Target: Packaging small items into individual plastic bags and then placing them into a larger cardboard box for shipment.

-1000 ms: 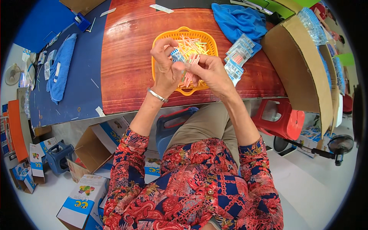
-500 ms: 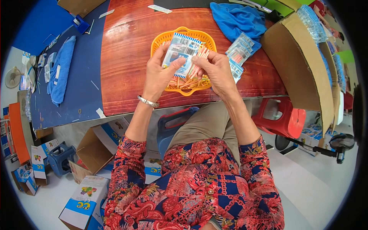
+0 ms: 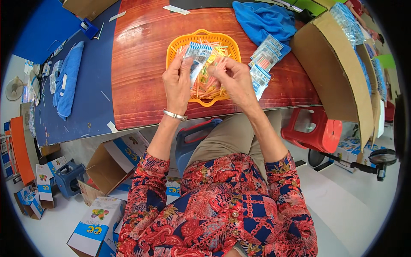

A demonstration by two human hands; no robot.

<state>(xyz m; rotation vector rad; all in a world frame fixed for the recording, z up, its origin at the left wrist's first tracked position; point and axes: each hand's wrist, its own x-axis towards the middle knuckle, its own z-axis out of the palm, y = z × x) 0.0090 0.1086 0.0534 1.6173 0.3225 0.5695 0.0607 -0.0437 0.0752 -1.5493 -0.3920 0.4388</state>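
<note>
Above an orange plastic basket (image 3: 206, 103), my left hand (image 3: 176, 83) pinches a small clear packet (image 3: 199, 52) with a blue-striped edge. My right hand (image 3: 238, 83) is closed on a small bunch of thin pinkish sticks (image 3: 220, 65), just right of the packet and apart from it. Their exact kind, perhaps candy or straws, I cannot make out. Loose thin sticks (image 3: 201, 92) in orange, pink and yellow fill the basket under both hands. Packets holding similar sticks (image 3: 264, 60) lie to the right of the basket, near my right wrist.
A blue cloth (image 3: 265, 21) lies behind those packets. At the right stands an open cardboard box (image 3: 327, 64) with more packets by it. A blue towel (image 3: 68, 81) rests on the dark left part of the table (image 3: 141, 85). Below are a red stool (image 3: 314, 130) and printed cartons (image 3: 94, 227).
The packet has turned and tilted in my left hand, so its printed face shows less. My hands have drawn apart, and the right one with its sticks has moved away from the packet.
</note>
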